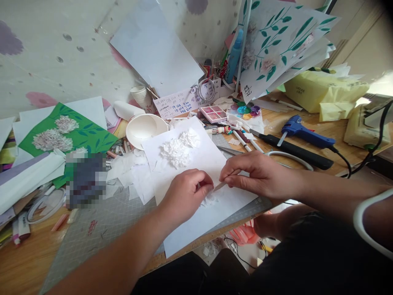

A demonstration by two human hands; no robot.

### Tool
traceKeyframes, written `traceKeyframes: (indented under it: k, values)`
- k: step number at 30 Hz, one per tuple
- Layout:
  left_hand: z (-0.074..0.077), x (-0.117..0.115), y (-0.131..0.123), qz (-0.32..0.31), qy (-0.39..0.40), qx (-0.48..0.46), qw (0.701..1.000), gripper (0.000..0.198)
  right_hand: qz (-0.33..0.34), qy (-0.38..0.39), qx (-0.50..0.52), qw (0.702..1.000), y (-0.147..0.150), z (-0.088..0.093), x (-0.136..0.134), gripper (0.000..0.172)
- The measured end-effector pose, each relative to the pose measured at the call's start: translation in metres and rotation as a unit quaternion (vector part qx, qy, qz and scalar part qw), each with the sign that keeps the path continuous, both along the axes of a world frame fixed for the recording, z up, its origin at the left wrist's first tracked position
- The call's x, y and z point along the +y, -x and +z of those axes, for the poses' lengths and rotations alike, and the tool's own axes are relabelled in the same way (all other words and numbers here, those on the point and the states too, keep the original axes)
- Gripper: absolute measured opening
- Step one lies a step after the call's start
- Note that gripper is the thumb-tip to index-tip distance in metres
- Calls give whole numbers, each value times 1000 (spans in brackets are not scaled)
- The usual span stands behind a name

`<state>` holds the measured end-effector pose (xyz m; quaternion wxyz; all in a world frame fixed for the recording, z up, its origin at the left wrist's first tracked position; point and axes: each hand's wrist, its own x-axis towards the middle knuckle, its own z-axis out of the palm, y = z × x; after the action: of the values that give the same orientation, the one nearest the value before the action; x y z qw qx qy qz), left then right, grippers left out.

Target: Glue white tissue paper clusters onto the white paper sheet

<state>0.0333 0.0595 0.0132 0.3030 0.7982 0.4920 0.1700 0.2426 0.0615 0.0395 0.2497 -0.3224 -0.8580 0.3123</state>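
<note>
Paper cups [142, 99] stand nested in one stack, beside a white bowl [146, 129], its interior exposed. White sheet [211, 153] bears ruffled paper blooms [176, 152]. Left hand [187, 194] curls over a smaller petal cluster [210, 200] on the sheet — fingertips close together; grip cannot be determined. Square palette [213, 114] holds four pinkish pans; mixing palette [244, 110], multicoloured paint. Right hand [259, 174] — thumb and fingers pinched — holds a slim pointed stick [220, 186].
</note>
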Motion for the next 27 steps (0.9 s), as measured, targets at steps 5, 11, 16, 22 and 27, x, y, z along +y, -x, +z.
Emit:
traceKeyframes:
  k: [5, 11, 16, 22, 27]
  values:
    - [2, 2, 5, -8, -24, 5, 1000, 11, 13, -36, -67, 997, 7, -4, 0, 19]
    - [9, 4, 12, -5, -18, -3, 1000, 11, 5, -52, -144, 988, 25, 0, -3, 23]
    - [13, 4, 16, -28, 21, 13, 999, 6, -20, -11, -134, 991, 29, -1, -2, 18]
    - [13, 5, 26, -66, -2, 17, 998, 11, -115, 166, 132, 970, 13, -11, 6, 15]
    - [11, -4, 23, -136, -79, 22, 987, 27, -165, 238, 269, 919, 1, -10, 12, 12]
